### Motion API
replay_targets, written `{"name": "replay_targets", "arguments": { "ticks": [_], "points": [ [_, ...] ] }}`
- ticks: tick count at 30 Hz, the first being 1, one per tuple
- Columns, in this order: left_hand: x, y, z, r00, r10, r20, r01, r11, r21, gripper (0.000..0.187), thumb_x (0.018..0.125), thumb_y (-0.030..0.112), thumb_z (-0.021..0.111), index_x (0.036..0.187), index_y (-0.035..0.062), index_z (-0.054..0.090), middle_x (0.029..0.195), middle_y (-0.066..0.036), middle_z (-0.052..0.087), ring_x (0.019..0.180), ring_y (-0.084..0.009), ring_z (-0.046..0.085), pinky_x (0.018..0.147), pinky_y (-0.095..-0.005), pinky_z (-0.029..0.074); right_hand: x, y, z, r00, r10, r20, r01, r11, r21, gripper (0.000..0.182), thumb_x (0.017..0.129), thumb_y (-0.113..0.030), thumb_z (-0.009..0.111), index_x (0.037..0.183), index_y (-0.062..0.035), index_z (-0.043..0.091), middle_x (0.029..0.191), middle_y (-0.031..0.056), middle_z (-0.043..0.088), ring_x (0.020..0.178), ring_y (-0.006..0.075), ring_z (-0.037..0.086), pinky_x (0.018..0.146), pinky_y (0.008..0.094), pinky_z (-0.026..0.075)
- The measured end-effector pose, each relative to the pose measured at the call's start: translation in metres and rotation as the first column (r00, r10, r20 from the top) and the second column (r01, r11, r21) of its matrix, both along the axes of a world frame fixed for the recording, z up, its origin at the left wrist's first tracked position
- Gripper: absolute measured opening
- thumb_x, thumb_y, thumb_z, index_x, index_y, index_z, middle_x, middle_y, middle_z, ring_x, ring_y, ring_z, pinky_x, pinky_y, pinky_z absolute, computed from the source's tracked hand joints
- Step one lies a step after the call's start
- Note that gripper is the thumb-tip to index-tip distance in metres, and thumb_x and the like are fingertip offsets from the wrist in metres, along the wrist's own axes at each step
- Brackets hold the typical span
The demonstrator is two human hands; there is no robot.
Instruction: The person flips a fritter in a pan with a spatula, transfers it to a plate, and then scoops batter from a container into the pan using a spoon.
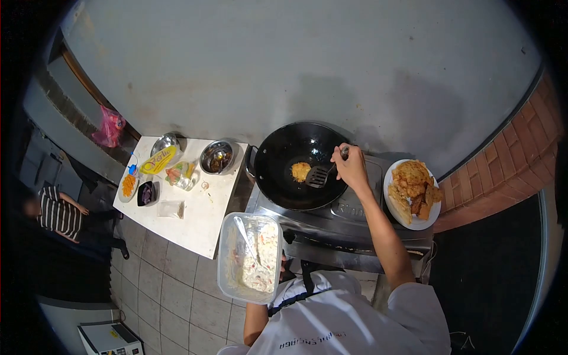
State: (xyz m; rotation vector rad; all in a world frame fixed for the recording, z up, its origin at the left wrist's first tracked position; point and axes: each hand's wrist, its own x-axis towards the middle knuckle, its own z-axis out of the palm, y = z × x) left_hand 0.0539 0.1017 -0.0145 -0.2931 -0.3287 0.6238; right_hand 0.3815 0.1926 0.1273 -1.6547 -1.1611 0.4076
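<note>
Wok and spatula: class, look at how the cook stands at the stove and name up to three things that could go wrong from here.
1. The right hand holds the spatula low over the wok, where a fritter fries; splatter could reach the fingers.
2. The left hand, mostly hidden, carries the batter tub in the air beside the stove; it could tip.
3. The plate sits at the stove's edge and might slide off.

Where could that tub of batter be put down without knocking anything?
The near half of the white table lies bare, between the small clear bag and the table's front edge. Its far end is crowded with bowls, a bottle and small dishes. The stove top is narrow beside the wok, and the plate is full.
</note>
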Motion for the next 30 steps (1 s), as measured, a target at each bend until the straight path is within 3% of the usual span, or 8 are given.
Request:
{"name": "replay_targets", "arguments": {
  "ticks": [7,10,12,14,16,26,28,30],
  "points": [
    [-0.002,-0.006,0.005,0.997,0.07,-0.013,-0.071,0.993,-0.098,0.098,0.078,0.076,0.047,0.151,0.0186,0.017,0.135,-0.045,0.026,0.115,-0.0647,0.04,0.088,-0.0722,0.041,-0.003,0.008,-0.02,0.984,-0.067,0.163,0.064,0.998,0.02,0.03,0.092,-0.013,0.052,0.069,0.0047,0.054,0.06,0.0107,0.06,0.039,0.0172,0.055,0.035,0.0301,0.042],
    [-0.006,-0.006,-0.003,0.988,0.085,-0.129,-0.074,0.993,0.091,0.088,0.081,0.069,0.054,0.147,0.0151,0.031,0.136,-0.031,0.037,0.108,-0.0514,0.046,0.083,-0.0581,0.047,-0.001,0.012,-0.025,0.967,-0.084,0.241,0.08,0.996,0.027,0.032,0.093,-0.015,0.051,0.069,0.005,0.055,0.057,0.0105,0.059,0.039,0.0185,0.055,0.037,0.0315,0.043],
    [-0.01,-0.01,-0.017,0.999,-0.015,0.034,0.018,0.997,-0.07,0.098,0.079,0.074,0.05,0.151,0.0177,0.016,0.135,-0.045,0.025,0.115,-0.0652,0.039,0.088,-0.0723,0.041,0.0,0.016,-0.026,0.965,-0.088,0.245,0.083,0.996,0.032,0.032,0.092,-0.015,0.051,0.069,0.0052,0.055,0.056,0.0104,0.059,0.039,0.019,0.055,0.037,0.0319,0.043],
    [-0.009,-0.011,-0.011,1.0,-0.001,0.031,0.003,0.998,-0.062,0.098,0.079,0.074,0.05,0.151,0.0173,0.016,0.135,-0.045,0.025,0.115,-0.0654,0.039,0.087,-0.072,0.042,0.0,0.018,-0.023,0.964,-0.097,0.247,0.091,0.995,0.037,0.032,0.092,-0.015,0.052,0.068,0.0054,0.056,0.056,0.0103,0.058,0.039,0.0195,0.055,0.037,0.0323,0.044],
    [-0.008,-0.008,-0.011,1.0,0.008,0.027,-0.006,0.999,-0.051,0.098,0.079,0.074,0.05,0.151,0.0169,0.016,0.135,-0.045,0.025,0.115,-0.0655,0.04,0.087,-0.0716,0.042,-0.001,0.019,-0.021,0.973,-0.132,0.189,0.127,0.991,0.039,0.028,0.087,-0.012,0.057,0.065,0.0059,0.052,0.059,0.0239,0.051,0.057,0.0413,0.057,0.055,0.0438,0.042],
    [-0.004,-0.003,-0.01,0.999,0.008,-0.033,-0.009,1.0,-0.021,0.1,0.078,0.077,0.046,0.152,0.0172,0.015,0.132,-0.047,0.027,0.111,-0.0663,0.042,0.08,-0.0726,0.044,-0.004,0.019,0.001,0.984,-0.142,0.108,0.142,0.99,0.015,0.028,0.087,-0.013,0.056,0.067,0.0065,0.054,0.06,0.0218,0.057,0.058,0.0375,0.062,0.056,0.0416,0.046],
    [-0.003,-0.003,-0.009,0.999,0.022,-0.034,-0.023,0.999,-0.032,0.1,0.078,0.078,0.046,0.152,0.0175,0.015,0.133,-0.047,0.027,0.111,-0.0663,0.042,0.08,-0.0732,0.044,-0.001,0.024,-0.002,0.981,-0.126,0.149,0.114,0.99,0.086,0.03,0.089,-0.012,0.055,0.066,0.0057,0.056,0.055,0.0103,0.059,0.037,0.0175,0.054,0.035,0.0322,0.041],
    [-0.002,0.0,-0.01,1.0,0.006,-0.02,-0.006,1.0,-0.021,0.1,0.077,0.079,0.045,0.152,0.0182,0.016,0.133,-0.047,0.026,0.111,-0.0665,0.042,0.079,-0.0738,0.043,0.001,0.029,-0.01,0.972,-0.129,0.197,0.117,0.99,0.074,0.029,0.089,-0.012,0.055,0.066,0.0053,0.057,0.055,0.0103,0.059,0.038,0.0178,0.054,0.035,0.0324,0.041]
  ]
}}
